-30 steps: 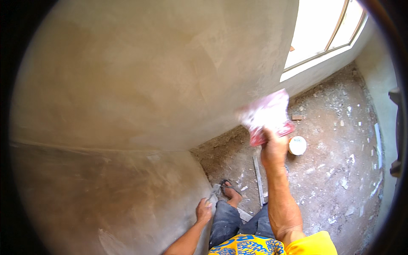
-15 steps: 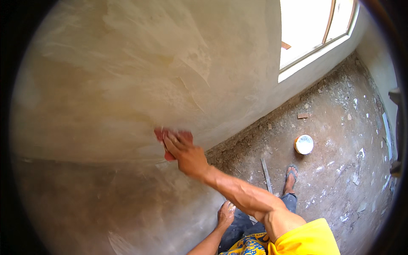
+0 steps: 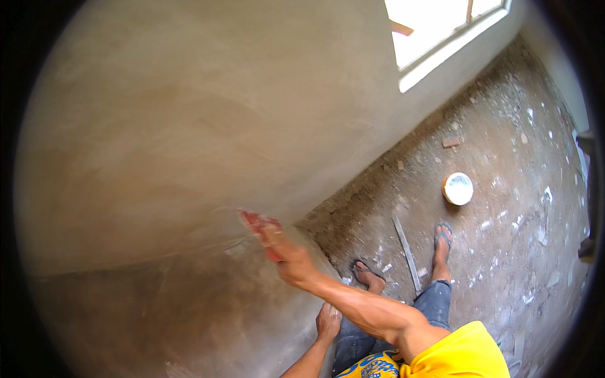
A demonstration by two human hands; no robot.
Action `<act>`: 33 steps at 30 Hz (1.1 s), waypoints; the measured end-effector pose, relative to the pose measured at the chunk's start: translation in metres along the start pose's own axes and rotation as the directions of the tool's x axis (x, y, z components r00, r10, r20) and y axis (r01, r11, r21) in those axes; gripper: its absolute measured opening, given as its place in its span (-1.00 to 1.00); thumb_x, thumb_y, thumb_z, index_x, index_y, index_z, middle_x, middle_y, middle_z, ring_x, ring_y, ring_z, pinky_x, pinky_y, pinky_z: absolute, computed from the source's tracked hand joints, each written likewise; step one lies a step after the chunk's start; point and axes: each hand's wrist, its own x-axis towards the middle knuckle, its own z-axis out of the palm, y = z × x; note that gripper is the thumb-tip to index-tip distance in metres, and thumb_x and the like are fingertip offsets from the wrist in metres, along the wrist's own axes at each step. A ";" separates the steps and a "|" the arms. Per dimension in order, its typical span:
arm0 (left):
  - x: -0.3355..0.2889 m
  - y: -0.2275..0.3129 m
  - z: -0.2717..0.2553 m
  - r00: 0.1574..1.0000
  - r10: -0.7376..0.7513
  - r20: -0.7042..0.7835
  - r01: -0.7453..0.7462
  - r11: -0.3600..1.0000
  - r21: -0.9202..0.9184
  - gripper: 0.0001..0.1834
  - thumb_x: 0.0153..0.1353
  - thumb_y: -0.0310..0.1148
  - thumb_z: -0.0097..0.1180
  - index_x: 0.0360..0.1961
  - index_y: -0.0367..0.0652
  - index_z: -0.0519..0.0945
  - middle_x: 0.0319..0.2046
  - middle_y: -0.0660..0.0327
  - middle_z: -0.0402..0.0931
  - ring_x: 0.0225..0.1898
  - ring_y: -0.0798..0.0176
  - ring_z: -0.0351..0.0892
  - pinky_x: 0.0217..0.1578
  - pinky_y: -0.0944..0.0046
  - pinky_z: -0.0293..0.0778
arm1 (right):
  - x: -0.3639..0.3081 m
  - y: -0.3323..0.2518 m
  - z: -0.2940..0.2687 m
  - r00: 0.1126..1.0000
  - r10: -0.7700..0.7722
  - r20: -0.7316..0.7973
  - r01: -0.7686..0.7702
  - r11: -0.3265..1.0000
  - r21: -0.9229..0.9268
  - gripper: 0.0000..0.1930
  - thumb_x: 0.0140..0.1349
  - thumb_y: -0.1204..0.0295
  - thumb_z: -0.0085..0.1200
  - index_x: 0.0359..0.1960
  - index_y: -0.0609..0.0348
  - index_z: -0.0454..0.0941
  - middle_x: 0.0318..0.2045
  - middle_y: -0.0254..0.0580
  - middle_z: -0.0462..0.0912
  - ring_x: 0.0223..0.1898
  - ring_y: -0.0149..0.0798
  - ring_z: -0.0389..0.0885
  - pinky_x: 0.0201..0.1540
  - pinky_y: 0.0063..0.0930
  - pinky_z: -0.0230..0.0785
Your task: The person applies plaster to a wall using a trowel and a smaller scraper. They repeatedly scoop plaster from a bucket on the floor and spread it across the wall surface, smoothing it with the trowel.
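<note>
My right hand grips a flat red putty spreader, blurred by motion. Its far edge is at the plastered wall, just above the line where a darker lower band begins. Patchy, pale smears cover the wall around it. My right arm reaches across to the left in front of me. Lower down, partly behind that forearm, my left hand is closed close to my thigh and the lower wall band. Something whitish shows at its fingers, too small and hidden to name.
On the dirt floor stands a round bucket with white stuff inside. A long flat strip lies near my sandalled feet, with a brick piece and white scraps farther off. A bright window opens in the wall at upper right.
My right hand and the spreader have moved down and slightly right along the wall, the spreader now tilted more edge-on. The view has shifted, and my other foot now shows.
</note>
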 end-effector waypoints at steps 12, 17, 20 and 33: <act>0.131 0.267 0.154 0.667 0.631 0.396 -0.656 0.749 -0.087 -0.61 0.36 -0.28 0.17 0.13 -0.28 0.57 -0.19 -0.20 0.65 -0.13 -0.25 0.69 -0.10 -0.04 0.57 | -0.263 0.034 -0.364 0.165 0.267 -0.949 -0.792 0.609 0.034 -0.61 0.27 0.55 -0.02 0.12 0.40 0.59 -0.15 0.27 0.73 -0.08 0.13 0.76 0.00 -0.19 0.55; 0.163 0.404 0.285 0.469 0.693 0.548 -0.872 0.463 0.160 -0.70 0.37 -0.31 0.14 0.06 -0.19 0.58 -0.23 -0.15 0.68 -0.21 -0.32 0.68 -0.17 -0.15 0.58 | -0.290 0.048 -0.397 0.014 0.398 -0.917 -0.794 0.562 0.232 -0.77 0.26 0.53 0.00 -0.16 0.43 0.63 -0.34 0.27 0.71 -0.22 0.27 0.72 -0.14 -0.02 0.52; 0.181 0.460 0.358 0.598 0.512 0.617 -0.792 0.499 0.353 -0.74 0.44 -0.27 0.06 0.01 -0.17 0.59 -0.32 -0.17 0.71 -0.23 -0.28 0.74 -0.14 -0.16 0.62 | -0.297 0.049 -0.417 0.023 0.466 -0.884 -0.754 0.589 0.291 -0.73 0.24 0.54 -0.04 -0.11 0.41 0.63 -0.32 0.29 0.70 -0.23 0.29 0.71 -0.12 -0.01 0.52; 0.230 0.526 0.463 0.600 0.367 0.711 -0.786 0.101 0.610 -0.64 0.28 -0.36 0.11 0.09 -0.07 0.67 -0.04 -0.08 0.69 0.02 -0.17 0.70 0.09 -0.10 0.58 | -0.317 0.063 -0.468 -0.158 0.578 -0.801 -0.644 0.554 0.527 -0.73 0.20 0.57 0.00 -0.10 0.42 0.63 -0.30 0.17 0.74 -0.23 0.09 0.75 -0.10 -0.15 0.55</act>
